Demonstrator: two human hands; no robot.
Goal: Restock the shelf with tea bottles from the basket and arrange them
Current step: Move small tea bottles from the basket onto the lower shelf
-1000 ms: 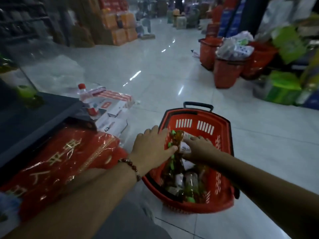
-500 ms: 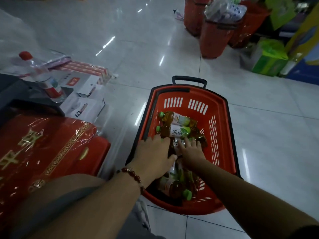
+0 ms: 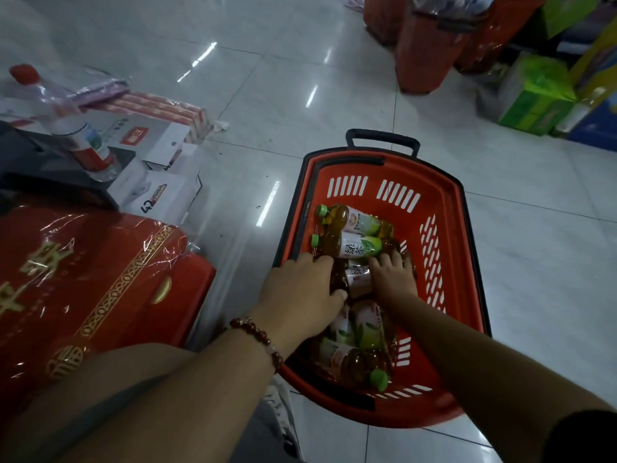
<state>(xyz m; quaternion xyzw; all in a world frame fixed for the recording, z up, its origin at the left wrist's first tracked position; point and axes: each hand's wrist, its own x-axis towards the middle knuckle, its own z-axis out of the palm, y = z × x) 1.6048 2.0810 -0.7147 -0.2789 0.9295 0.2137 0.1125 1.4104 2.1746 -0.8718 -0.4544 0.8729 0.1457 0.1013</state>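
Head view showed us, at the left edge of the frame, a red gift box [image 3: 83, 279] wrapped in clear film, with white cartons [image 3: 157, 192] and a red-capped bottle [image 3: 63, 118] above it in the upper left. Moving toward the centre, our left hand [image 3: 300, 295], a bead bracelet [image 3: 257, 335] on its wrist, reached into the red basket [image 3: 447, 262] on the tiled floor [image 3: 267, 78]. Its fingers curled down over a tea bottle [image 3: 357, 279] lying in the middle of the basket. Our right hand [image 3: 394, 279] lay on the same bottle's other side, fingers slightly spread and bent over it. More tea bottles [image 3: 354, 235] lay on their sides above and below our hands. Other red baskets [image 3: 424, 45] and green cartons [image 3: 534, 91] stood in the upper right.
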